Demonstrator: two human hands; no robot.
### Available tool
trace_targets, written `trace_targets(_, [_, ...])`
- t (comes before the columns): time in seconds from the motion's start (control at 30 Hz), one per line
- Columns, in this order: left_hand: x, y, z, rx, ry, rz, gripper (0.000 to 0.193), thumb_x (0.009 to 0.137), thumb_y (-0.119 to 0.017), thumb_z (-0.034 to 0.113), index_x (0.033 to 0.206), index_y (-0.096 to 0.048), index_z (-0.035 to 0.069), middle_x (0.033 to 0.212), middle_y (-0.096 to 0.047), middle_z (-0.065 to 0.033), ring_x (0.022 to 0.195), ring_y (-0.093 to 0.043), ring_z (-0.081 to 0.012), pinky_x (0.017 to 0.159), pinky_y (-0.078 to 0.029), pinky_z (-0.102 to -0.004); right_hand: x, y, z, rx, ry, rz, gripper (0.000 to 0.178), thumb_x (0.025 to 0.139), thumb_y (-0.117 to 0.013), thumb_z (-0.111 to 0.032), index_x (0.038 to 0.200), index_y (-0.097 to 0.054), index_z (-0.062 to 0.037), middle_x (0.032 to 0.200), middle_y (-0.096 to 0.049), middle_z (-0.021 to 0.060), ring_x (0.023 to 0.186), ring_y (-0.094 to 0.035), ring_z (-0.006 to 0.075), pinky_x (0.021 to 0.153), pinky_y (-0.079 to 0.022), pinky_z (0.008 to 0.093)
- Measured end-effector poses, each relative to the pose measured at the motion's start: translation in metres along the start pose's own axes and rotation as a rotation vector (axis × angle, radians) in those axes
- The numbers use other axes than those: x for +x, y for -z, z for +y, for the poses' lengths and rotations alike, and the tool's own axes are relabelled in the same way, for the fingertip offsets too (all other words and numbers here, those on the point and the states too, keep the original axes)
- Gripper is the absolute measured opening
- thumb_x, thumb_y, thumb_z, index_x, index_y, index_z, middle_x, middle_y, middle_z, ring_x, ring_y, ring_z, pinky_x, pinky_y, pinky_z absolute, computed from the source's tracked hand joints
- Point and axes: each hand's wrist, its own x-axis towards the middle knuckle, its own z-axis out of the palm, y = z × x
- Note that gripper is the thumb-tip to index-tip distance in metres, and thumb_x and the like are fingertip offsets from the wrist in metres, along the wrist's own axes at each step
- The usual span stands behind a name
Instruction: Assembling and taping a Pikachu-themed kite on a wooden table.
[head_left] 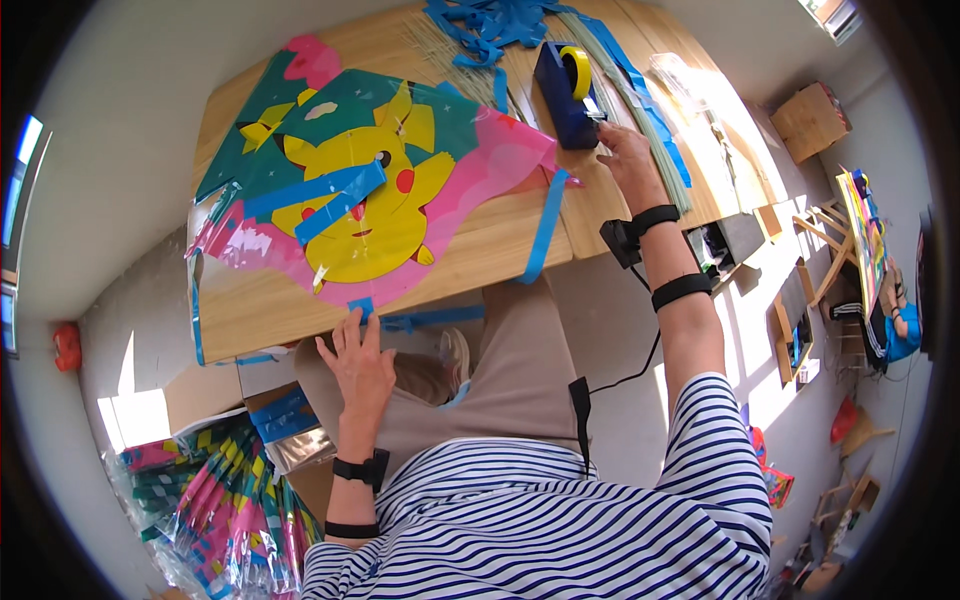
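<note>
A printed plastic kite sheet [450,215] in green, pink and yellow, with a cartoon figure, lies across the table. Blue ribbon strips [320,195] rest over its middle. At the sheet's near edge, my left hand [355,365] has its fingers spread, the tips touching a small blue tab [362,306]. My right hand [632,165] reaches to the cutter end of a dark blue tape dispenser [568,100] holding a yellow roll [576,72]. Its thumb and fingers are pinched there on the tape's end; the strip itself is hard to make out.
Thin pale sticks [640,120] and a heap of blue ribbon [505,22] lie at the table's far side. A blue strip [545,225] hangs over the near edge. Below left are folded printed sheets [225,500]. Another person [895,310] sits at the far right.
</note>
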Motion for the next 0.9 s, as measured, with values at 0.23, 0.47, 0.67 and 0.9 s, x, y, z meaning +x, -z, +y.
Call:
trace_targets(0.23, [0.0,-0.001,0.0,0.006,-0.002,0.006,0.065,0.074,-0.08,0.016,0.135,-0.059,0.007,0.145,-0.046,-0.0132,0.135,-0.041,-0.0345,0.114,-0.02,-0.0696,-0.023,0.007,0.013,0.389,-0.116,0.104,0.031,0.088,-0.077,-0.02,0.109,-0.062,-0.0025,0.105,-0.061,0.0123,0.1,-0.066,0.0285,0.098,-0.041,0.0652])
trace_targets(0.47, [-0.001,-0.001,-0.002,0.01,0.008,0.002,0.065,0.074,-0.08,0.016,0.135,-0.059,0.006,0.145,-0.046,-0.0134,0.135,-0.041,-0.035,0.114,-0.02,-0.0689,-0.037,-0.026,-0.009,0.327,-0.112,0.064,0.022,0.091,-0.071,-0.016,0.105,-0.061,-0.001,0.103,-0.062,0.0152,0.1,-0.066,0.0296,0.095,-0.048,0.0604])
trace_targets(0.67, [0.0,0.001,0.002,-0.012,0.02,0.002,0.063,0.076,-0.078,0.014,0.135,-0.059,0.006,0.144,-0.047,-0.0136,0.135,-0.041,-0.0351,0.114,-0.021,-0.0685,-0.013,-0.021,0.009,0.246,-0.069,0.108,0.014,0.091,-0.065,-0.003,0.103,-0.062,0.0034,0.102,-0.069,0.0174,0.097,-0.072,0.0304,0.084,-0.054,0.0437])
trace_targets(0.9, [-0.001,0.001,0.002,-0.011,0.023,0.0,0.063,0.076,-0.078,0.014,0.135,-0.059,0.006,0.144,-0.047,-0.0132,0.136,-0.041,-0.0349,0.114,-0.021,-0.0682,-0.006,-0.013,0.02,0.227,0.034,0.082,0.007,0.09,-0.064,0.0,0.097,-0.064,0.0016,0.097,-0.071,0.0148,0.095,-0.074,0.031,0.072,-0.053,0.0375])
